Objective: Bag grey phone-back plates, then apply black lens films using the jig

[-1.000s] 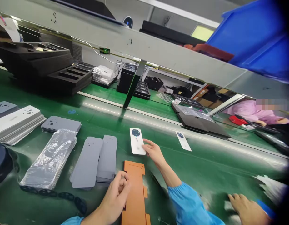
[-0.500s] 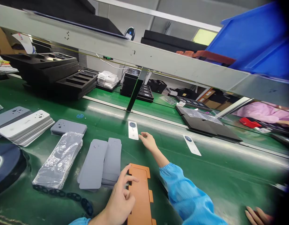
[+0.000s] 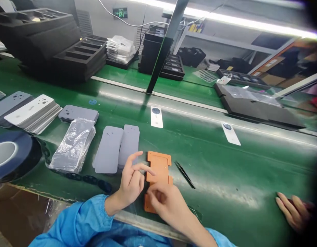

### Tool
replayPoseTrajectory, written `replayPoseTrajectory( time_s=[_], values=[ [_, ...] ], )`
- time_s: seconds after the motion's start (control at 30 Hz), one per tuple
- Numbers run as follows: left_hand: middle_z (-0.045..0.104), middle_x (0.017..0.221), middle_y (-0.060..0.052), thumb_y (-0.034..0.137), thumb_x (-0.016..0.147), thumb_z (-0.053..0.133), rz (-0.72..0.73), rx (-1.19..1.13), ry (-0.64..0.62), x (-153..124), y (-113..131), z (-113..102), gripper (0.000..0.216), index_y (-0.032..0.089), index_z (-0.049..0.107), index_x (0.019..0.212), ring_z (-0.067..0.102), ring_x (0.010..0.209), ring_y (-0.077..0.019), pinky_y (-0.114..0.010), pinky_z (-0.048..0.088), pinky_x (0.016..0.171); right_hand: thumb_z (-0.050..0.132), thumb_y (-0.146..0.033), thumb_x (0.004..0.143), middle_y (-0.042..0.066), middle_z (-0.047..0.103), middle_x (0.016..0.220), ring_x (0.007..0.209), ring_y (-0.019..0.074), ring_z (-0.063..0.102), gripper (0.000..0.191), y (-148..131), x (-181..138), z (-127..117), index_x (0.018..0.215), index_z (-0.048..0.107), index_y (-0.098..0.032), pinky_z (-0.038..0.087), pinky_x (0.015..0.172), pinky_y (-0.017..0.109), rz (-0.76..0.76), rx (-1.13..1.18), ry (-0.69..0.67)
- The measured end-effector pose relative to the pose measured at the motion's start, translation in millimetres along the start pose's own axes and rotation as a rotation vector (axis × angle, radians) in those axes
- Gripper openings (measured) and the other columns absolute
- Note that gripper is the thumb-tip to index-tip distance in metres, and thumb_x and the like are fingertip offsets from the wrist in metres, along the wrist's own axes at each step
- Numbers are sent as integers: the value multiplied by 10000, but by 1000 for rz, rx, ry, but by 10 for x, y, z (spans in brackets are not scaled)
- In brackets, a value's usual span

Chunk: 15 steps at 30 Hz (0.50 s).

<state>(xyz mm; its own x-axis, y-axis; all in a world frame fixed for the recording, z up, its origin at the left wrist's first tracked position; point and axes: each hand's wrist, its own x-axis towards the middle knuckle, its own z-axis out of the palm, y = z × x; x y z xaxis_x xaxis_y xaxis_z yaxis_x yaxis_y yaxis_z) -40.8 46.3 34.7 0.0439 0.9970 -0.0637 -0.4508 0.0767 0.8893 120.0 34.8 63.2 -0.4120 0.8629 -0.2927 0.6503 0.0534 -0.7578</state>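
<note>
Orange jig (image 3: pixel 159 165) lies flat near front edge of green counter (image 3: pixel 225 171); left hand (image 3: pixel 131 181) at its left side, half open, two fingers stretched out and the rest curled. Right hand (image 3: pixel 171 202) over jig's near end, fingers bent inward, cannot tell whether they pinch anything. Black tweezers (image 3: pixel 185 175) just beside jig toward counter's right edge, grey sheets (image 3: pixel 109 149) on the other side, two white panels (image 3: pixel 157 120) toward back edge, well apart.
</note>
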Motion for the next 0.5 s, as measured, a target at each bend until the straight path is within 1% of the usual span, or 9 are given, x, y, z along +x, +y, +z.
replayPoseTrajectory(
  time_s=[0.07,0.13,0.2,0.27,0.33,0.4,0.43,0.47,0.5],
  values=[
    [761,877,-23,186,945,428,59,32,3,-13,-28,-2,406,209,362,1345,356,309,-1,-137,229,323,624,-274,876,7,683,698,570,150,576,125,-34,-40,135,901,726,-208,380,560,253,-47,-11,-43],
    [762,877,-18,205,966,431,117,72,-3,-19,-61,-14,373,219,374,1334,355,309,-2,-133,259,328,683,-350,858,20,693,725,569,158,581,182,-59,-29,249,952,718,-198,354,539,252,-85,-38,-48],
    [762,840,-11,230,973,458,172,121,-20,-29,-65,-33,343,224,395,1309,357,301,-7,-132,280,331,691,-364,855,40,706,747,577,168,594,189,-71,9,333,907,708,-182,326,526,253,-117,-81,-36],
    [761,802,-5,258,985,478,241,160,-38,-68,-11,-55,310,236,411,1287,362,290,-12,-132,285,330,628,-300,893,50,716,744,587,176,610,151,-72,59,372,846,706,-180,316,532,258,-164,-125,-33],
    [764,828,-12,268,995,501,320,191,-42,-167,105,-76,297,263,435,1285,408,307,-22,-144,333,354,555,-218,915,45,727,749,602,174,626,187,-73,109,357,842,726,-191,329,551,260,-212,-121,-56],
    [758,865,-21,283,992,541,395,222,7,-336,246,-96,234,289,525,1225,486,365,-50,-177,393,392,524,-183,916,32,736,754,609,165,631,230,-72,156,296,867,748,-206,352,564,256,-216,-65,-85],
    [746,834,-20,300,984,565,421,239,48,-442,307,-108,164,290,591,1146,519,400,-74,-198,411,408,524,-186,915,25,740,756,610,161,631,235,-68,178,257,895,757,-212,367,566,252,-196,-21,-98],
    [721,754,-16,337,974,584,441,257,98,-557,350,-121,107,282,649,1039,535,424,-100,-219,417,419,526,-196,915,19,742,751,601,155,628,238,-61,199,219,926,763,-213,383,565,247,-164,32,-112],
    [676,646,-10,378,966,596,435,278,129,-674,368,-138,142,273,687,938,543,439,-126,-244,426,437,527,-206,913,16,742,737,585,150,622,241,-49,220,184,951,765,-209,397,559,244,-125,86,-128]
  ],
)
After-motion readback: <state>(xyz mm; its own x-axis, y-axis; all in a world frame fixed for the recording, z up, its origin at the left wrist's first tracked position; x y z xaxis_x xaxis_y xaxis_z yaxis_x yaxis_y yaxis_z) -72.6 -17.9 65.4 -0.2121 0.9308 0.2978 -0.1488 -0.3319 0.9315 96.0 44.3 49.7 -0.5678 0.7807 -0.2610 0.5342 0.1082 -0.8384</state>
